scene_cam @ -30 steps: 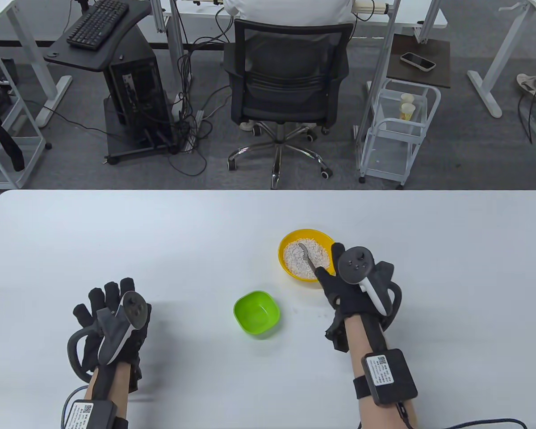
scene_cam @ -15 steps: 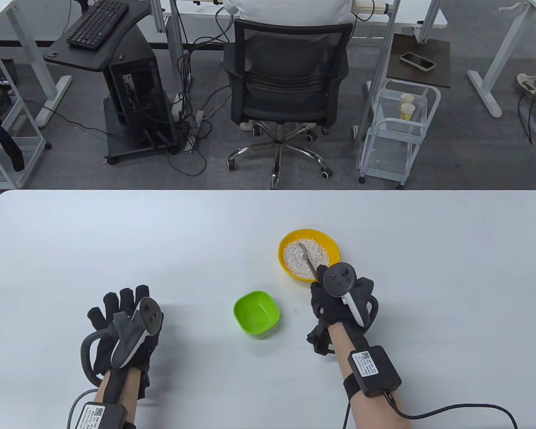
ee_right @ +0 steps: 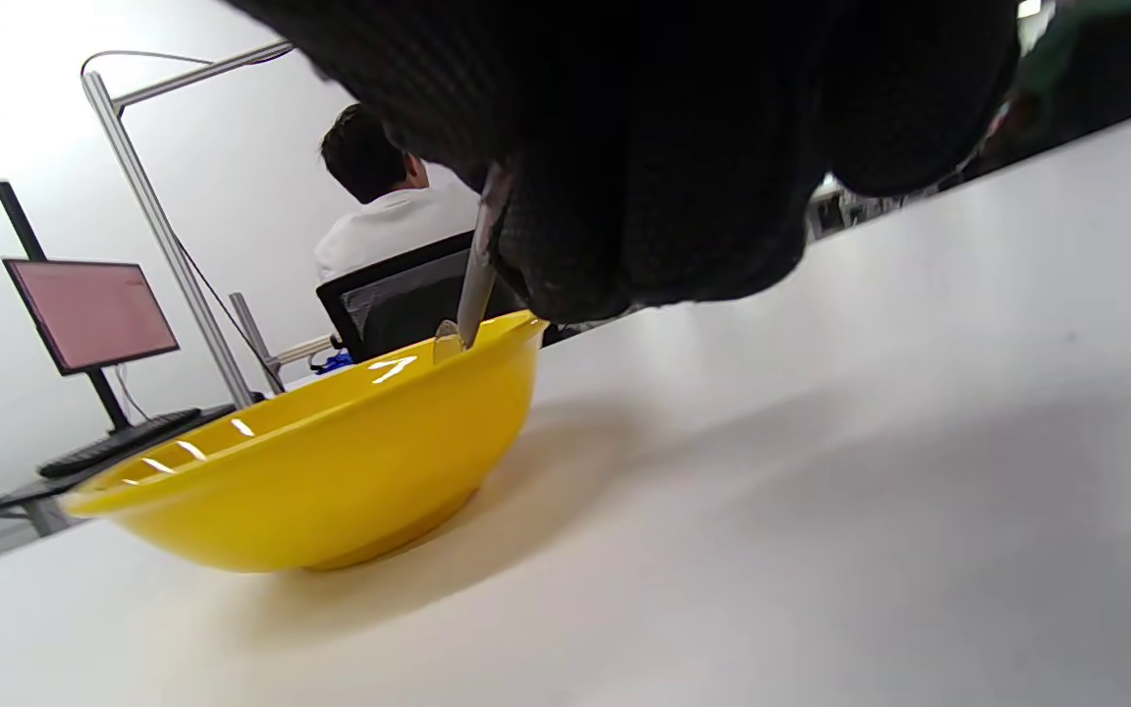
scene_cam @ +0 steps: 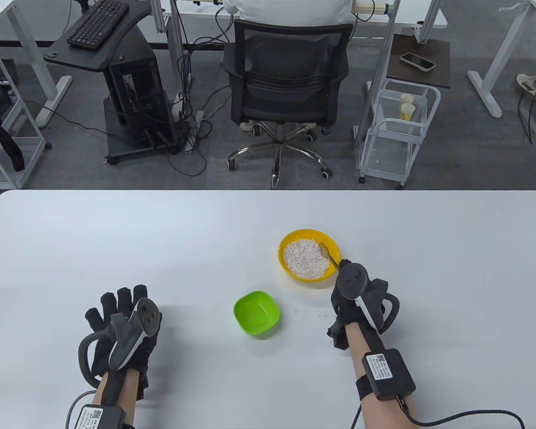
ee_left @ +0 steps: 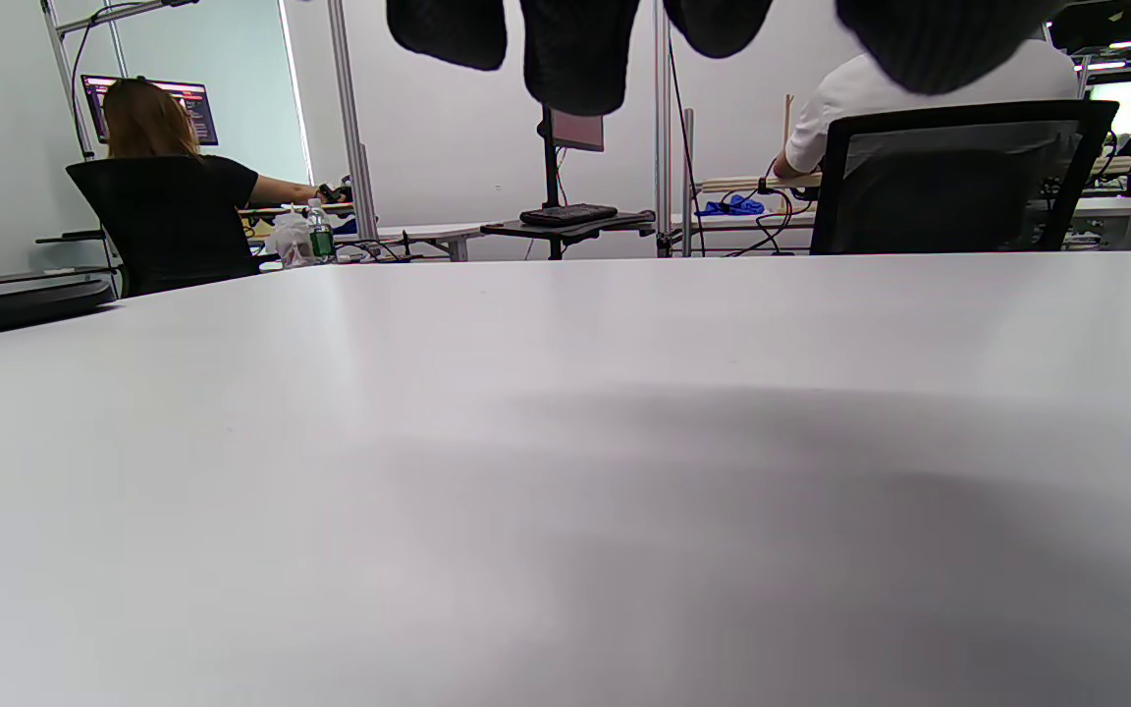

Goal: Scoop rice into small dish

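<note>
Rice sits in the yellow bowl, right of centre on the table; the spoon, which half a second ago lay across the middle of the rice, now has its tip at the bowl's right inner edge. Right hand grasps the spoon handle and has shifted right; I judge this is lining up for a scooping stroke, with no rice lifted yet. The green dish, near and left of the bowl, looks empty; left hand rests relaxed on the table, fingers spread, holding nothing.
</note>
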Available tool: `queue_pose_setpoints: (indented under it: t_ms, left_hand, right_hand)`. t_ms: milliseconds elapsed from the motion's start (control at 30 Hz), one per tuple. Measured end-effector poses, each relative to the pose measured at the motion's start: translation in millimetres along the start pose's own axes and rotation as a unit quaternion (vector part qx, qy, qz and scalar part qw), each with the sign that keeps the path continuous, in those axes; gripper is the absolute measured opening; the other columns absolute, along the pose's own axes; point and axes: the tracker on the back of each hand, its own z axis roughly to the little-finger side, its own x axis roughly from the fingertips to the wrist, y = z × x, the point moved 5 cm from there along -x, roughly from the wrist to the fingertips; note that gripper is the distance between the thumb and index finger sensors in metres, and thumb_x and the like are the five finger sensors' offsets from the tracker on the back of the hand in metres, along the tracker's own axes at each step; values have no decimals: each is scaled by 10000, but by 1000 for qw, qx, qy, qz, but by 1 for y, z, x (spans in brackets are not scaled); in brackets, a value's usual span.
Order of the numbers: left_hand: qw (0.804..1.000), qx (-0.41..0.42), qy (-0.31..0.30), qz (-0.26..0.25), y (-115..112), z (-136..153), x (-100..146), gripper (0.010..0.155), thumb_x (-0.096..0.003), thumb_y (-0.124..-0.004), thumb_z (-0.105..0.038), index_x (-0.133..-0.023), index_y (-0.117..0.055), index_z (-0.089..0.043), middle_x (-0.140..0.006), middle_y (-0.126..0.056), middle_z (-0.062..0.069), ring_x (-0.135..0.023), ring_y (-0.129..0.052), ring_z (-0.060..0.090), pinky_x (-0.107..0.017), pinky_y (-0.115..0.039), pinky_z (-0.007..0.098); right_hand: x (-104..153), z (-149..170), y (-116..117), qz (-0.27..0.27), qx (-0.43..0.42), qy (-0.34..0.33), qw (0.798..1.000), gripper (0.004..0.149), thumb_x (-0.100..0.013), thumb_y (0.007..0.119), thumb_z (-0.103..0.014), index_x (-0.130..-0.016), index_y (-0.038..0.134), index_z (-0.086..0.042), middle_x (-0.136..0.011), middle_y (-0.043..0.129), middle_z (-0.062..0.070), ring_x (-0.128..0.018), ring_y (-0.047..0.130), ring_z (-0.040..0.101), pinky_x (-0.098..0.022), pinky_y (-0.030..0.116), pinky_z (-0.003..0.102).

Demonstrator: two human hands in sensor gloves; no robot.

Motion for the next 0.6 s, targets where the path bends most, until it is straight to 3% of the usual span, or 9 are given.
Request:
queue_pose_setpoints:
  t_ms: [167, 333, 600]
  left_hand:
    - [1000, -3, -3, 1, 0, -1, 0, 702, -472, -649, -620, -1101, -398, -436, -1246, -525, -74, -1181, -449, 268, -839, -364, 615]
    - [1000, -4, -2, 4, 1, -1, 1, 702, -473, -648, -621, -1101, -396, -436, -1247, -523, -74, -1182, -445, 268, -840, -363, 615]
    - [1000, -4, -1, 11, -2, -1, 1, 703, -472, -648, -620, -1102, -395, -436, -1247, -526, -73, -1181, -447, 272, -839, -364, 615]
  right_hand:
    - [-1, 9, 15, -61, -145, 26, 987, 446, -551, 718, -165, -978, 746, -41, -667, 1004, 158, -484, 972, 389, -551, 690, 674]
    - [0, 16, 25, -83, -182, 49, 979, 446, -548, 710, -155, -973, 745, -25, -660, 1006, 165, -476, 974, 392, -544, 693, 679]
    - [4, 37, 40, -114, -314, 135, 933, 447, -550, 669, -131, -964, 719, 30, -627, 990, 178, -429, 968, 379, -521, 703, 673]
